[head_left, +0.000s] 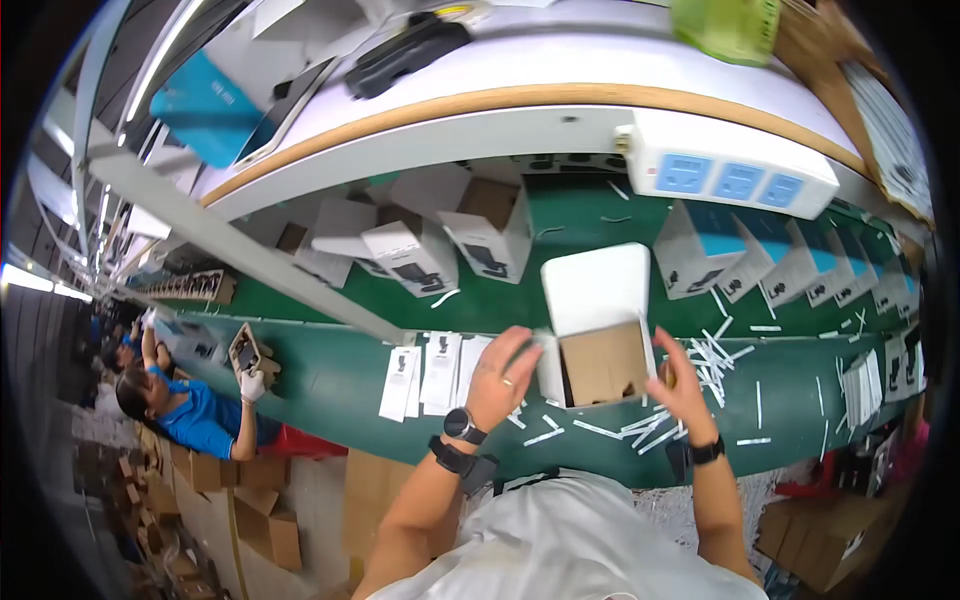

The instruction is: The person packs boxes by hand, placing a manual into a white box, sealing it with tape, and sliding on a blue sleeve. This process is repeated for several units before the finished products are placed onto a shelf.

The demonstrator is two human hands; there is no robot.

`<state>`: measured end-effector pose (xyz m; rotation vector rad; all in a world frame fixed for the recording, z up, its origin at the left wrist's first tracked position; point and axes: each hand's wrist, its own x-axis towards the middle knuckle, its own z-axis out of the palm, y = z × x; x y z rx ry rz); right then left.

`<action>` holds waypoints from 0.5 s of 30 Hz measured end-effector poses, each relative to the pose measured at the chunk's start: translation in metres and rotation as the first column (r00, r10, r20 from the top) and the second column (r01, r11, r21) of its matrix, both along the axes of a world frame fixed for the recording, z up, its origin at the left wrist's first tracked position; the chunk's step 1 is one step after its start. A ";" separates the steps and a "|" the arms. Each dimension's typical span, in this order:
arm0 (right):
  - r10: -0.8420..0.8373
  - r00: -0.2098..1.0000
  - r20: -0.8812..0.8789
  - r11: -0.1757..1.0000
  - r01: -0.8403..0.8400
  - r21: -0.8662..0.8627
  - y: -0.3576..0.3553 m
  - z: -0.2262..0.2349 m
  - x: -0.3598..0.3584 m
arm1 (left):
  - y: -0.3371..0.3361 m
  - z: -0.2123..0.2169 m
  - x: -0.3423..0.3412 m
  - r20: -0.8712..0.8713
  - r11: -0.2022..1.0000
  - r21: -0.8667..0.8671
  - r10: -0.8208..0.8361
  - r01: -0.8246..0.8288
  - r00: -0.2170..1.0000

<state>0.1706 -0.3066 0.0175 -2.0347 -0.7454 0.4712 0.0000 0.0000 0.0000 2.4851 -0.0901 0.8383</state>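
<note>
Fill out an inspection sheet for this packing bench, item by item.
Surface: green bench top, partly covered.
Job's things: open white carton with brown inside, lid flap up, held between both hands.
Clutter: white paper strips scattered right of the carton; leaflets lying flat to its left; more white boxes along the back, some open.
Grippers: left hand against the carton's left side, watch on the wrist; right hand at its right side, dark wristband.
Cables: nothing seen; a white power strip with blue sockets hangs under the shelf.
Surroundings: a co-worker in blue at the left; brown cardboard boxes on the floor.
</note>
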 end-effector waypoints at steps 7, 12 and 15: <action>-0.198 0.980 -0.033 0.968 0.201 0.148 0.086 -0.024 -0.092 | 0.158 -0.128 -0.108 -0.482 0.720 0.145 0.651 -0.679 0.587; -0.316 0.829 -0.462 0.843 0.469 0.264 0.110 -0.065 -0.109 | 0.177 -0.175 -0.111 -0.601 0.639 0.456 0.734 -0.620 0.315; -0.236 0.905 -0.354 0.902 0.339 0.267 0.132 -0.053 -0.119 | 0.170 -0.165 -0.083 -0.657 0.640 0.551 0.729 -0.536 0.195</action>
